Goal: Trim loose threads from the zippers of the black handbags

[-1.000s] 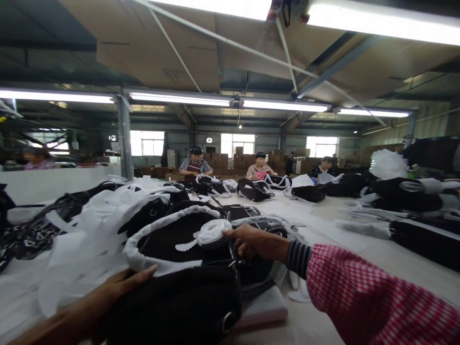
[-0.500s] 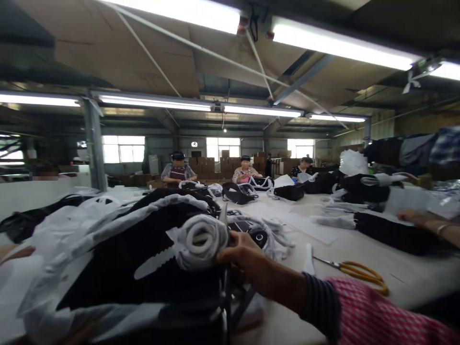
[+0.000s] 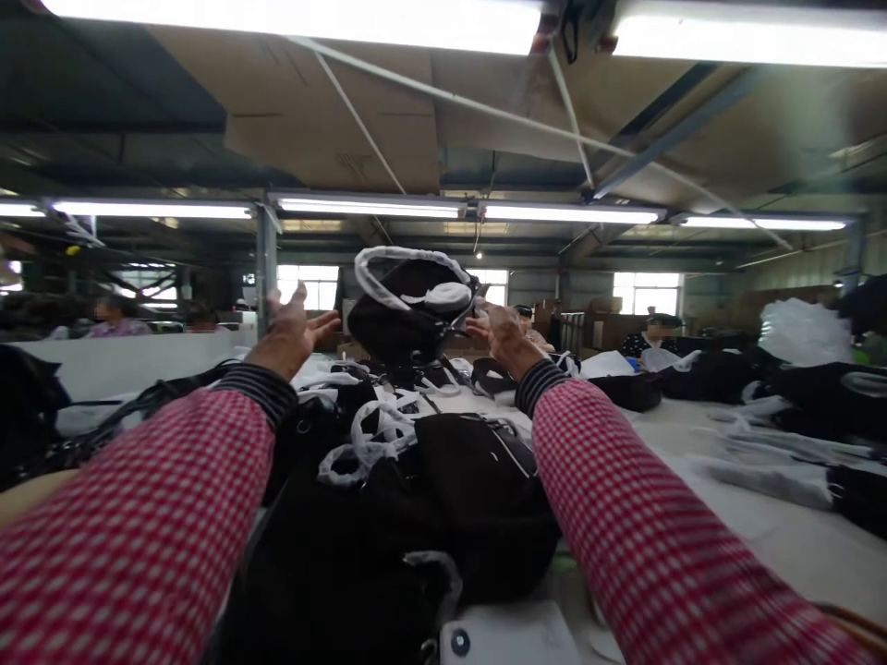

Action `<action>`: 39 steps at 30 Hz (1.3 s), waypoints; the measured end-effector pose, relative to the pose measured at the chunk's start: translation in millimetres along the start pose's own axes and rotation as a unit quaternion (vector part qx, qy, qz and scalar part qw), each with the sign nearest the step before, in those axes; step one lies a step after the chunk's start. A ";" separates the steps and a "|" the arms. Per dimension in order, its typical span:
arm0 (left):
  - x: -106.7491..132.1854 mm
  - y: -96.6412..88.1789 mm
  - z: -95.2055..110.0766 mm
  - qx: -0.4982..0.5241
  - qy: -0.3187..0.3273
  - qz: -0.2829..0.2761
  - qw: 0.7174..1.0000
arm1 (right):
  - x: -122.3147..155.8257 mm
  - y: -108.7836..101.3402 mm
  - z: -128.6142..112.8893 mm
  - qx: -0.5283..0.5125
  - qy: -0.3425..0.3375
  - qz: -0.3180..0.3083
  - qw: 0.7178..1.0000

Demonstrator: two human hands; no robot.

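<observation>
**Full Forward Reach**

The left grip [image 3: 287, 334] has its fingers spread and encloses nothing. The right grip [image 3: 511, 337] is likewise unclenched; whether its fingertips touch the black bag [image 3: 388, 328] cannot be determined. The bag is between the two, just above the centre of the frame, and appears airborne, since neither side visibly carries it. The spread fingers on both flanks are consistent with a load free of them. Its handle [image 3: 416, 255] is sheathed in white wrapping, presumably to protect the finish; a white roll [image 3: 447, 296] rests against the bag.

Both forearms, in checked sleeves [image 3: 159, 499], extend from the lower corners and converge toward the centre.

Between the sleeves, at lower centre, other black bags [image 3: 478, 499] are piled on the desk [image 3: 651, 434], probably to keep them within reach. A co-worker [image 3: 655, 337] is visible right of centre.
</observation>
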State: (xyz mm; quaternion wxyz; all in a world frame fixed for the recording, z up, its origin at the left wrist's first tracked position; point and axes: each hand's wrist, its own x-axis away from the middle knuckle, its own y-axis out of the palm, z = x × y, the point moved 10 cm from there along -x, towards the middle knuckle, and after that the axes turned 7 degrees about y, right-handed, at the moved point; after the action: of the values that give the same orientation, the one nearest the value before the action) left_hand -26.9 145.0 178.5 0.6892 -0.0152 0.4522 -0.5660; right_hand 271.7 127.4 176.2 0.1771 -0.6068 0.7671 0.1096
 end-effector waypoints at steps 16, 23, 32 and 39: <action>106.0 232.5 -68.6 0.057 0.002 -0.353 0.934 | 48.4 -87.4 201.1 0.547 0.024 -0.116 0.829; 101.7 263.4 -69.0 0.147 -0.113 -0.245 0.952 | 89.3 -144.2 224.6 0.512 0.121 -0.150 0.837; 70.8 246.2 27.3 0.248 -0.023 -0.077 0.966 | 112.3 -122.1 225.0 0.455 0.067 -0.188 0.868; 51.2 146.0 74.1 0.266 0.005 0.029 0.963 | 121.8 -125.4 114.5 0.324 -0.015 -0.116 0.939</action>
State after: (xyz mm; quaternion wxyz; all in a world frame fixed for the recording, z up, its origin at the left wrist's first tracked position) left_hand 129.9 120.4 113.4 0.6822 0.1845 0.2887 -0.6459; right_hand 384.8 32.5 28.2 0.3873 -0.5996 0.6825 -0.1571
